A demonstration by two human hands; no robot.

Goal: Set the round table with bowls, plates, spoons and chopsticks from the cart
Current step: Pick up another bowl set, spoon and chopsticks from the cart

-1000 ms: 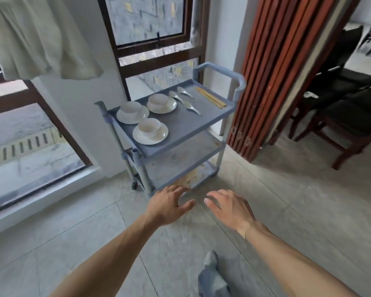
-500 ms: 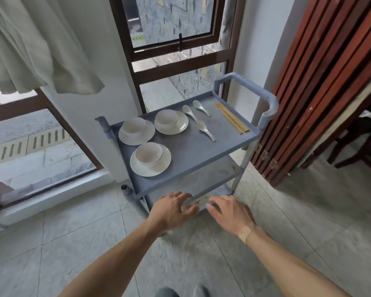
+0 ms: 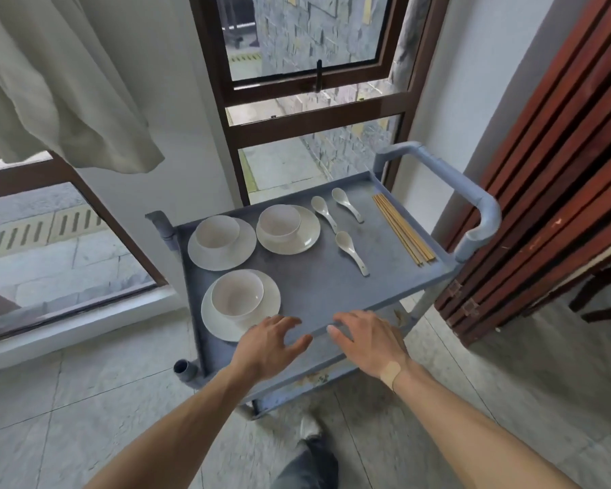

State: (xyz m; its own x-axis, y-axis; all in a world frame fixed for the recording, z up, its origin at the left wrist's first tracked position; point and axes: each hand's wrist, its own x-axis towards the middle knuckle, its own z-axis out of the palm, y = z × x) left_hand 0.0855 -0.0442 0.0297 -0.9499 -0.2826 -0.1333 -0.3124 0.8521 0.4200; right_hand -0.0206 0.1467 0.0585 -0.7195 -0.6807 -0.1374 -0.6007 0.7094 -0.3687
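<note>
Where the left hand reaches, the nearest plate is partly hidden.

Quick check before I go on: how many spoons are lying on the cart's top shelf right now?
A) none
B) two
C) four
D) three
D: three white spoons lie on the cart's top shelf, between the bowls on plates and the chopsticks.
</note>
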